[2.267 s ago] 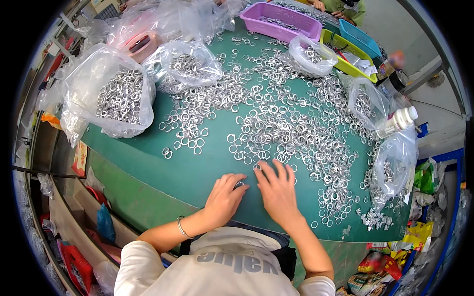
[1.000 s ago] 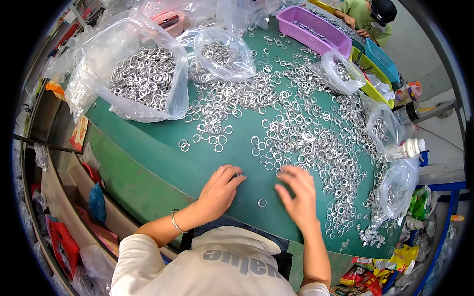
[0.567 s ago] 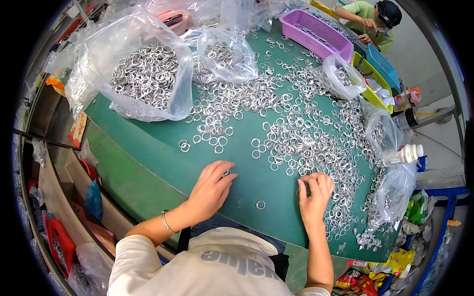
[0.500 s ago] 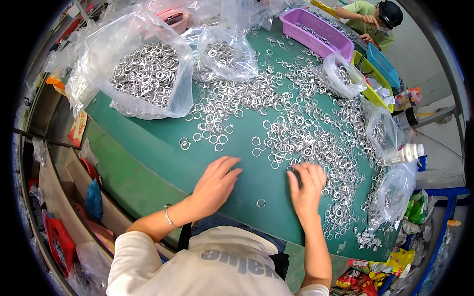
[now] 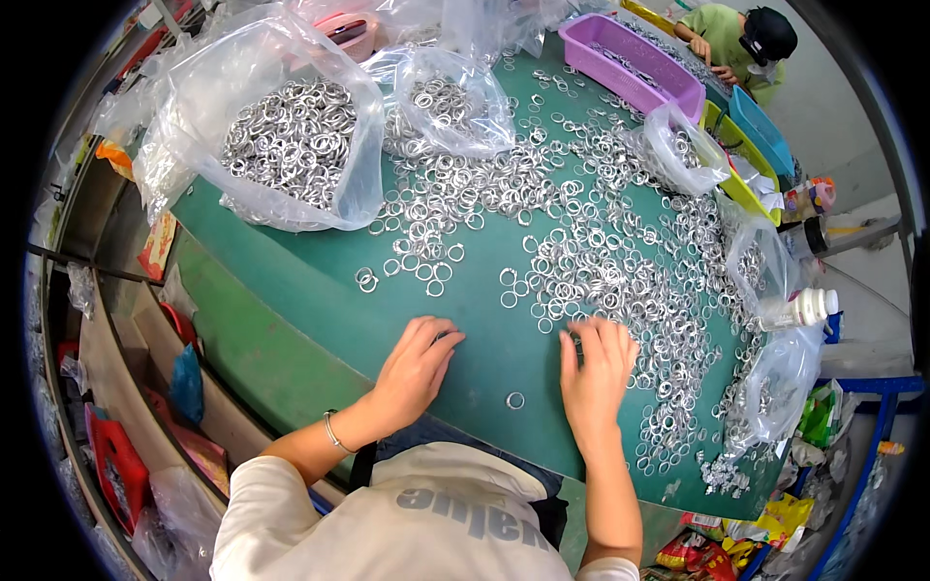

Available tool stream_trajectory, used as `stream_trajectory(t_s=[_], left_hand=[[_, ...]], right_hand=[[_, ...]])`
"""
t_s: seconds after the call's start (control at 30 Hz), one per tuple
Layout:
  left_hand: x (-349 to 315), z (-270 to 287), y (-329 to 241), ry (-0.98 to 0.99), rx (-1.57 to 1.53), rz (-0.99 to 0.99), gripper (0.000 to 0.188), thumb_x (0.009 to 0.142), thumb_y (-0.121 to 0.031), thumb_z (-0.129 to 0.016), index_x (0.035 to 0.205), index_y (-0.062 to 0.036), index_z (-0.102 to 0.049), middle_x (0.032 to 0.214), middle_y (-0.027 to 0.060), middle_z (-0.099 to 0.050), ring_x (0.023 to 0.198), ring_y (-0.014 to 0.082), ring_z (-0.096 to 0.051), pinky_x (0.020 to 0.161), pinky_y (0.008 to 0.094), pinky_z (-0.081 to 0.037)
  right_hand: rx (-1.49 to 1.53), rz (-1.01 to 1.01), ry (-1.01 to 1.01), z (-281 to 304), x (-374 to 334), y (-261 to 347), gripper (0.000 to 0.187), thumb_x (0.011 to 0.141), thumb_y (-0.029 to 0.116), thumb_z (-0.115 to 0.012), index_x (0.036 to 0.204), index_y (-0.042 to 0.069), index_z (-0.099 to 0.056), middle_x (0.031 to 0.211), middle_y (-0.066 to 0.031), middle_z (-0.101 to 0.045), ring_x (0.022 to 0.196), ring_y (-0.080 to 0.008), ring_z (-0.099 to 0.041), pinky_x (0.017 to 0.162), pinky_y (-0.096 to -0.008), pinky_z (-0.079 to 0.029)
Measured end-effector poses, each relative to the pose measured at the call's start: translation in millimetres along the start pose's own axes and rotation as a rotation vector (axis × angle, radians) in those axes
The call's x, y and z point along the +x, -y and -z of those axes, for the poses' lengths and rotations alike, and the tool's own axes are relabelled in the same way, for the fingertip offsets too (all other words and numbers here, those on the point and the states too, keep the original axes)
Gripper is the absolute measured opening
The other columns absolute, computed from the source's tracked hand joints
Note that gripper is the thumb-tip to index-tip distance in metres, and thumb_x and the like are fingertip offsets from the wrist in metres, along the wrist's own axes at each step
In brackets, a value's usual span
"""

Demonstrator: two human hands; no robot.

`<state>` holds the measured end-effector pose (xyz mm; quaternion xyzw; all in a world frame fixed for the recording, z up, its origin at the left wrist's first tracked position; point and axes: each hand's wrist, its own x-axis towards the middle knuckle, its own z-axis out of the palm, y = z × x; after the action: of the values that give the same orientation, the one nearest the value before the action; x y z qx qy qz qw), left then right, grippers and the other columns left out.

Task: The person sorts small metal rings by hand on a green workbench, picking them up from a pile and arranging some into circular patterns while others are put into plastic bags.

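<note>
Many small silvery metal rings lie in a loose heap across the green table. My right hand is at the near edge of this heap, palm down, its thumb apart from the fingers and its fingertips touching or just over the nearest rings. To its left, my left hand hovers low over the tabletop with fingers bent and pressed together; whatever is in them, if anything, is hidden. Between the hands, closer to me, lies a single ring. A few stray rings are beyond my left hand.
A large clear plastic bag full of rings stands at the far left, with a smaller bag beside it. Purple, yellow-green and blue baskets line the far right. A white bottle lies at the right edge. A co-worker works beyond.
My left hand has drawn slightly down and to the left, toward me. The right hand stays at the heap's edge with little movement. The whole view has shifted slightly.
</note>
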<state>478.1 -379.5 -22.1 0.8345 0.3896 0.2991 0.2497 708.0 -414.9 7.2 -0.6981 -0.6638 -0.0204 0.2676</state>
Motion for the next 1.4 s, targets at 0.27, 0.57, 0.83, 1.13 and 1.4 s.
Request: stream_trajectory(t_s=[0.27, 0.57, 0.83, 1.13, 1.4], left_hand=[[0, 8, 7, 0.011, -0.034, -0.021, 0.034, 0.074, 0.012, -0.060, 0.108, 0.0041, -0.059, 0.111, 0.0152, -0.057, 0.104, 0.0344, -0.054, 0.086, 0.0401, -0.047], [-2, 7, 3, -0.022, -0.007, -0.031, 0.032, 0.076, 0.008, -0.065, 0.107, 0.0028, -0.059, 0.112, 0.0140, -0.057, 0.104, 0.0340, -0.055, 0.087, 0.0404, -0.047], [-3, 3, -4, -0.015, -0.141, 0.084, 0.040, 0.077, 0.002, -0.068, 0.115, -0.0012, -0.057, 0.117, 0.0160, -0.055, 0.109, 0.0352, -0.052, 0.091, 0.0430, -0.044], [5, -11, -10, 0.068, 0.015, -0.034, 0.035, 0.074, -0.006, -0.074, 0.107, -0.0063, -0.061, 0.125, 0.0126, -0.051, 0.116, 0.0336, -0.047, 0.095, 0.0444, -0.036], [1, -4, -3, 0.009, -0.006, -0.059, 0.021, 0.075, -0.004, -0.073, 0.093, -0.0045, -0.062, 0.117, 0.0110, -0.055, 0.111, 0.0320, -0.050, 0.093, 0.0427, -0.037]], right_hand=[[-0.033, 0.026, 0.006, -21, -2, -15, 0.012, 0.079, 0.009, -0.069, 0.088, 0.005, -0.062, 0.094, -0.0078, -0.057, 0.092, -0.0256, -0.052, 0.082, -0.0404, -0.037], [-0.086, 0.087, 0.006, -29, 6, -16, 0.011, 0.080, 0.008, -0.067, 0.090, 0.004, -0.064, 0.093, -0.0064, -0.059, 0.090, -0.0263, -0.052, 0.082, -0.0407, -0.036], [0.238, 0.306, 0.237, -28, -16, 44, 0.017, 0.077, 0.008, -0.070, 0.093, 0.004, -0.065, 0.094, -0.0077, -0.058, 0.092, -0.0258, -0.054, 0.082, -0.0405, -0.040], [-0.024, 0.162, 0.120, -39, 37, 5, 0.028, 0.081, 0.010, -0.068, 0.108, 0.004, -0.064, 0.120, -0.0124, -0.057, 0.121, -0.0318, -0.048, 0.103, -0.0501, -0.032], [0.192, 0.213, 0.286, 5, 1, -15, 0.014, 0.076, 0.006, -0.072, 0.089, 0.004, -0.067, 0.106, -0.0077, -0.063, 0.120, -0.0301, -0.052, 0.103, -0.0502, -0.031]])
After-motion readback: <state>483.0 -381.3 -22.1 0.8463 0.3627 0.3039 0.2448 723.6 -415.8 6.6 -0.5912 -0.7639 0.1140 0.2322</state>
